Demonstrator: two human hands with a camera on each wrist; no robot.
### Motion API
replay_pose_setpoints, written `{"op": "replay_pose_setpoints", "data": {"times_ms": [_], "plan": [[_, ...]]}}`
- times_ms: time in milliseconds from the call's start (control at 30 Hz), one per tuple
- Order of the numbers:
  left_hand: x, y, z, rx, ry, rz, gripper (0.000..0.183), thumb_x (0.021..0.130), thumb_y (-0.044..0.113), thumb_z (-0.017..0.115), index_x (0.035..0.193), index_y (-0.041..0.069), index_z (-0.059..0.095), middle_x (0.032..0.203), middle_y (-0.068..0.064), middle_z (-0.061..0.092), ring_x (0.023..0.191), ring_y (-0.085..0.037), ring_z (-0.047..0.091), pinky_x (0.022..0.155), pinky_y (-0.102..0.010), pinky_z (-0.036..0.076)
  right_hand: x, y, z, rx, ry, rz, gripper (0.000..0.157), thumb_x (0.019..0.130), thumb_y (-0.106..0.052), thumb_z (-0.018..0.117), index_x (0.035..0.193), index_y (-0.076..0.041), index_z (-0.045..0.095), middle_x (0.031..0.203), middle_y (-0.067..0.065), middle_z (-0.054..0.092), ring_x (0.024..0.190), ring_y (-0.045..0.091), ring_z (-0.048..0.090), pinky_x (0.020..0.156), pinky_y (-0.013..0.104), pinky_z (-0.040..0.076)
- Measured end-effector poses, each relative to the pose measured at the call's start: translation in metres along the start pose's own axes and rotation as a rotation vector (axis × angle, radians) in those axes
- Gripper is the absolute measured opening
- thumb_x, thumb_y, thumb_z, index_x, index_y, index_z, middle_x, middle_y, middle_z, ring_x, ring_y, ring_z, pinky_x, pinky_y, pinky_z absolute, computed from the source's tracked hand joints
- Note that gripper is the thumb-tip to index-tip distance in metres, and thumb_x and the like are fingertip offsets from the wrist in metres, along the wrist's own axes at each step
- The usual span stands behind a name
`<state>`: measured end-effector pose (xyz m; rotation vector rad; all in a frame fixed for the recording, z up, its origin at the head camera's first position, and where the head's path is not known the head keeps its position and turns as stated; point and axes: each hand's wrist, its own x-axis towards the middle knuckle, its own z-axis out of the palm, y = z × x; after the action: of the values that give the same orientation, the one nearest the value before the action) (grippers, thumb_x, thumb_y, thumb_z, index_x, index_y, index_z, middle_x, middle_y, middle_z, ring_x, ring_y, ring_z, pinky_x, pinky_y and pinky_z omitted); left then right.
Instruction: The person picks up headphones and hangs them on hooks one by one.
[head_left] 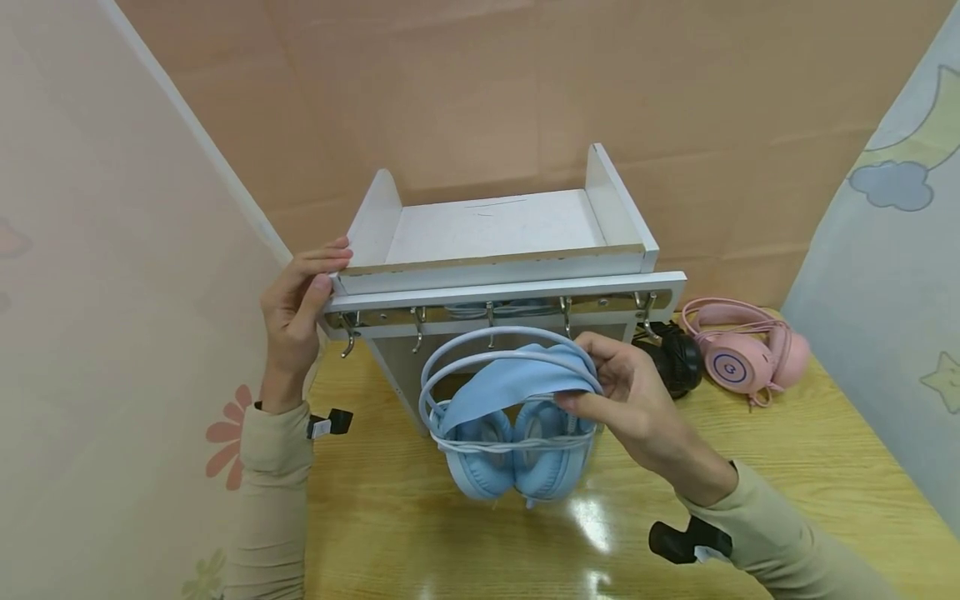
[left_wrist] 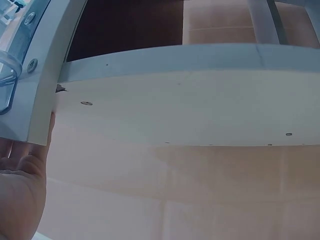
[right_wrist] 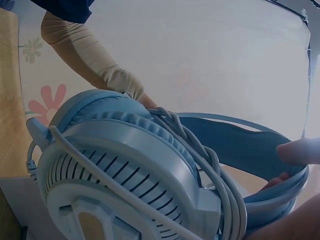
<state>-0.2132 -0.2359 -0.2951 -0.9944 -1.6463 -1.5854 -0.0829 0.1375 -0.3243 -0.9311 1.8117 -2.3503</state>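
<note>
Light-blue over-ear headphones [head_left: 512,385], with their cable wound around them, hang in front of a white hook shelf [head_left: 487,268]. My right hand [head_left: 637,400] pinches their headband at its right side, thumb at the front; the ear cups point down. In the right wrist view, a slotted ear cup [right_wrist: 125,170] and the wound cable [right_wrist: 220,190] show close up. My left hand [head_left: 294,310] grips the left end of the shelf, its thumb on the front board and its fingers over the side. The left wrist view shows the palm below the board's end.
A metal rail with several hooks [head_left: 417,329] runs along the shelf front, just above the headphones. To the right, black headphones [head_left: 681,362] and pink headphones [head_left: 738,358] lie on the wooden table [head_left: 825,467]. Patterned panels [head_left: 150,333] stand at both sides, brown paper behind.
</note>
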Motion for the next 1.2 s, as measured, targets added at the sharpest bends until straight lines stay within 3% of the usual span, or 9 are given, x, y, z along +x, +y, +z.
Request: {"op": "replay_pose_setpoints", "data": {"times_ms": [200,667,1200], "plan": [[0.0,0.0,0.0,0.012,-0.005,-0.004,0.026,0.099,-0.008,0.048,0.11,-0.019,0.069,0.12,-0.006,0.079,0.133,-0.03,0.066,0.125,-0.046,0.044,0.001,0.004,0.002,-0.017,-0.033,-0.053,0.022,0.094,0.01,0.068,0.112,-0.003,0.065,0.098,-0.003,0.069,0.084,0.008,0.062,0.071,0.024,0.055],[-0.001,-0.004,0.001,0.011,0.009,0.014,0.025,0.099,-0.007,0.049,0.109,-0.02,0.068,0.118,-0.008,0.079,0.132,-0.03,0.067,0.125,-0.047,0.045,0.007,0.011,0.014,-0.006,-0.023,-0.012,0.02,0.094,0.004,0.072,0.11,-0.007,0.066,0.098,-0.005,0.071,0.085,0.007,0.063,0.075,0.021,0.057],[0.001,-0.002,-0.001,0.037,-0.012,0.056,0.024,0.101,-0.003,0.055,0.108,-0.023,0.066,0.118,-0.011,0.078,0.131,-0.03,0.069,0.123,-0.045,0.048,0.016,0.019,0.026,-0.009,-0.007,0.038,0.019,0.092,0.001,0.073,0.108,0.0,0.064,0.096,-0.002,0.069,0.083,0.007,0.064,0.073,0.021,0.059]]}}
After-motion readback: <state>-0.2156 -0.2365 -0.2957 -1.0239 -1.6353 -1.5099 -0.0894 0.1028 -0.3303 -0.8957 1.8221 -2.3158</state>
